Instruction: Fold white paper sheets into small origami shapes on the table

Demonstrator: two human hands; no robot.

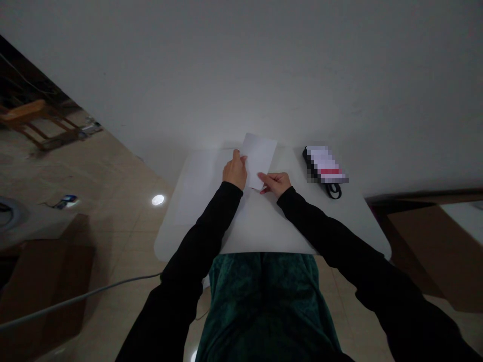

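A small white sheet of paper (259, 153) is held up at a tilt over the white table (271, 236). My left hand (235, 172) grips its left edge, with the fingers curled. At the lower right corner my right hand (276, 183) pinches the paper between thumb and fingers. Beneath and to the left lies what looks like a larger white sheet (199, 186), flat on the tabletop, its outline faint in the dim light.
A black pouch (333, 190) with a strap loop and a blurred-out face lies at the table's right. The wall (241, 75) rises behind the table. A grey cable (94, 291) runs at left. Cardboard boxes (433, 246) and a wooden stool (28, 113) stand around.
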